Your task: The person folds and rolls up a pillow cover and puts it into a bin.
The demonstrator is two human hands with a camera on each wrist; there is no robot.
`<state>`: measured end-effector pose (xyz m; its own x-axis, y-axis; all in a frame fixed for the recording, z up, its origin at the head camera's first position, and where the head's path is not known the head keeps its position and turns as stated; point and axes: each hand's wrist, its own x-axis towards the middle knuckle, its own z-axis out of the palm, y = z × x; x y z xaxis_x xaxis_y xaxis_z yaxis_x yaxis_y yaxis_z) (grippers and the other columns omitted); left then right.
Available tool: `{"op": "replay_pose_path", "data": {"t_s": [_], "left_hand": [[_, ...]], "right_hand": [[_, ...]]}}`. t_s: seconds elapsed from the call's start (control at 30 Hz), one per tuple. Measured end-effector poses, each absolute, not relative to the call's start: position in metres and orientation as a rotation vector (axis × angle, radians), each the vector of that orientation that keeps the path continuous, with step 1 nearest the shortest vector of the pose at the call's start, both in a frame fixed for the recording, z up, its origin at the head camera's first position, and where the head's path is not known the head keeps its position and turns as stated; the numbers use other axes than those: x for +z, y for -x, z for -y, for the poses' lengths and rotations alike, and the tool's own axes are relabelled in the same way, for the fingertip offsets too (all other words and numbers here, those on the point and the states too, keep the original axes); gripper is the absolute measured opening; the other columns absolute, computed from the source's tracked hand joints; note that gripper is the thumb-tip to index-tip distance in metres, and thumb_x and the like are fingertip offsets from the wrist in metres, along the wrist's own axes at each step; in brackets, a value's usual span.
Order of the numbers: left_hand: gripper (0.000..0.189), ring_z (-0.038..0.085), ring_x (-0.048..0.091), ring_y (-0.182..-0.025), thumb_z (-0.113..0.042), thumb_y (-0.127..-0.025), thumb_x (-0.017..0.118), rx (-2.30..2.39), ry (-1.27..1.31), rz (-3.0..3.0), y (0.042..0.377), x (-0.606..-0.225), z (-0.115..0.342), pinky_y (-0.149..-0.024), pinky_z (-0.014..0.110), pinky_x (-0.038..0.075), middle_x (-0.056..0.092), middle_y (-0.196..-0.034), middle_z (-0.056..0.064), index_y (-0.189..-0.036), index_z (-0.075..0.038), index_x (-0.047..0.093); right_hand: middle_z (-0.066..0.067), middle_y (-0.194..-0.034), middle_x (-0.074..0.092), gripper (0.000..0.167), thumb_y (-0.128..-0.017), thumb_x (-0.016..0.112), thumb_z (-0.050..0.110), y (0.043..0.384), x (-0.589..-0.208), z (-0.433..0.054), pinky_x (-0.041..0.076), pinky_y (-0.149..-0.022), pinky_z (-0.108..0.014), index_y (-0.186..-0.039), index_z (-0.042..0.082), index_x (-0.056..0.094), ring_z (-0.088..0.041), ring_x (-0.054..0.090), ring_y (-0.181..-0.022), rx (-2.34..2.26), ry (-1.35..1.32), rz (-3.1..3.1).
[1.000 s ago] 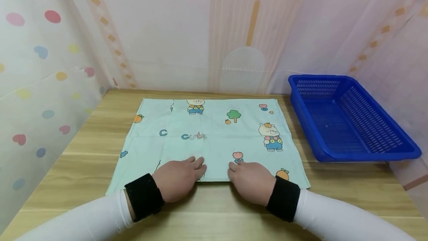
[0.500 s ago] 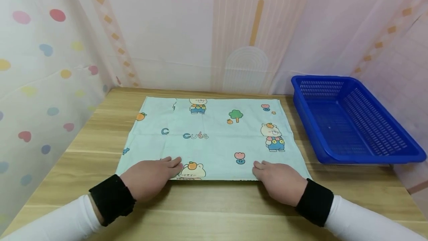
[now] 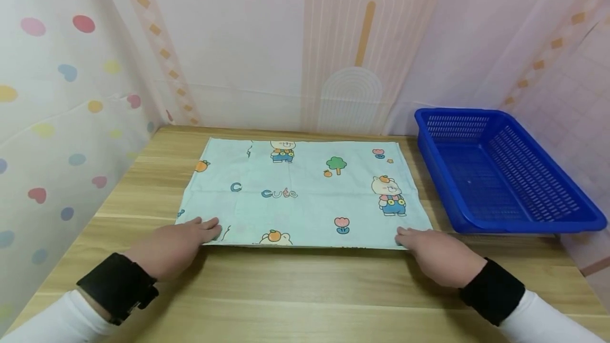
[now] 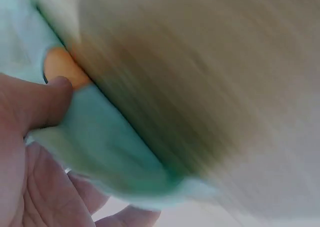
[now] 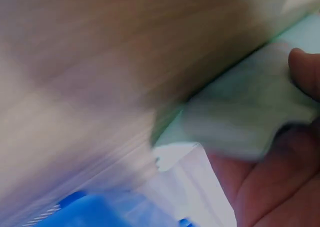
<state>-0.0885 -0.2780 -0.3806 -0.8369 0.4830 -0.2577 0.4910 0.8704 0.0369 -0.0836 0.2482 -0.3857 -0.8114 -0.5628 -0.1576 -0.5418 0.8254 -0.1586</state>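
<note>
A light blue printed cloth (image 3: 305,205), patterned with bears, tulips and the word "cute", lies spread on the wooden table. At its near left corner, my left hand (image 3: 167,250) holds the edge; in the left wrist view the thumb is on one face of the cloth (image 4: 115,132) and the fingers are beyond it. My right hand (image 3: 443,255) grips the near right corner the same way, with cloth (image 5: 235,107) between thumb and fingers in the right wrist view. Both fingertips are partly hidden, and both wrist views are blurred.
A blue plastic basket (image 3: 529,225) with slotted walls stands at the right of the table, close to the cloth's right side. The wooden tabletop (image 3: 305,290) shows in front of the cloth. Patterned curtains (image 3: 229,57) hang behind and to the left.
My hands have moved apart along the cloth's near edge, left hand leftward and right hand rightward, out to the corners. The near edge now sits slightly higher in the head view.
</note>
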Motion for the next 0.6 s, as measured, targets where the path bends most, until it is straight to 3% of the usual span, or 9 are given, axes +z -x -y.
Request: {"op": "replay_pose_path", "data": {"t_s": [0.2,0.3,0.43,0.6], "left_hand": [[0.046,0.042,0.065,-0.129,0.004,-0.098,0.060,-0.049,-0.727,-2.872,0.088,-0.384,0.305,-0.098,0.056,0.056,0.062,-0.149,0.016,-0.142,-0.007,0.063],[0.046,0.039,0.069,-0.123,0.006,-0.096,0.061,-0.025,-0.717,-2.920,0.086,-0.386,0.318,-0.093,0.053,0.059,0.065,-0.145,0.015,-0.140,-0.007,0.065],[0.048,0.032,0.075,-0.108,0.008,-0.096,0.060,0.037,-0.646,-2.955,0.086,-0.386,0.333,-0.082,0.047,0.062,0.069,-0.140,0.014,-0.139,-0.011,0.067],[0.048,0.029,0.076,-0.104,0.009,-0.094,0.059,0.128,-0.578,-2.994,0.088,-0.384,0.343,-0.085,0.050,0.061,0.076,-0.126,0.010,-0.133,-0.017,0.071]], "right_hand": [[-0.015,-0.139,0.069,0.036,-0.099,0.061,-0.004,0.082,-0.388,-0.271,0.056,-0.100,-0.055,-0.133,0.004,0.071,-0.037,0.067,-0.128,-0.239,0.830,-2.865],[-0.016,-0.137,0.070,0.037,-0.097,0.062,-0.006,0.082,-0.389,-0.278,0.057,-0.097,-0.053,-0.131,0.004,0.072,-0.036,0.069,-0.124,-0.267,0.803,-2.882],[-0.016,-0.133,0.072,0.039,-0.093,0.065,-0.010,0.082,-0.390,-0.285,0.059,-0.095,-0.050,-0.128,0.004,0.074,-0.036,0.072,-0.119,-0.312,0.792,-2.901],[-0.014,-0.131,0.074,0.041,-0.091,0.066,-0.010,0.083,-0.388,-0.287,0.060,-0.092,-0.051,-0.128,0.006,0.075,-0.034,0.074,-0.113,-0.332,0.736,-2.905]]}}
